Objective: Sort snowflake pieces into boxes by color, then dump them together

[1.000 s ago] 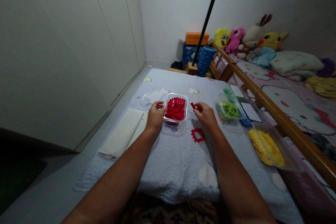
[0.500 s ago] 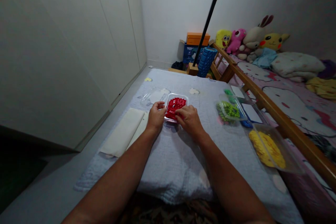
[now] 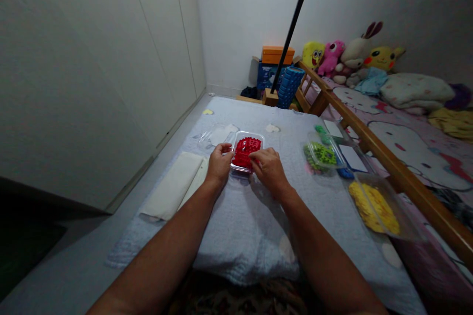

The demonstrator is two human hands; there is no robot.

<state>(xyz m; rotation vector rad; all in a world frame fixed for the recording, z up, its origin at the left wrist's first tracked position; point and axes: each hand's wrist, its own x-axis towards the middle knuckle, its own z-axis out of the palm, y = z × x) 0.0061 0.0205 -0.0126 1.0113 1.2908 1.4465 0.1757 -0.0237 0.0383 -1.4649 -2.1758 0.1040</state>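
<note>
**Head view.** A clear tray (image 3: 261,139) heaped with red pieces (image 3: 247,148) sits on a pale blue quilt (image 3: 244,236), straight ahead at twelve o'clock from the person.

The left hand (image 3: 219,163) is at the tray's nine o'clock side. Its fingers are curled over the rim and the thumb is pressed against it, so it has a firm hold of that edge. The right hand (image 3: 269,170) comes in from five o'clock with bent fingers, the tips resting on the near corner of the red heap. It hides what lies beneath it, so I cannot tell whether it pinches a piece or only presses down.

A clear lid (image 3: 216,135) lies just beside the tray at ten o'clock. A folded white cloth (image 3: 173,184) lies at eight o'clock. A tray of green pieces (image 3: 323,153) stands well apart at three o'clock, with a bag of yellow pieces (image 3: 373,202) at four o'clock, close to the wooden bed rail (image 3: 391,167).

The quilt is soft and the tray is light and piled high. A push on its near corner could tip it and send red pieces into the folds. The left hand's hold on one edge alone may not stop that.
</note>
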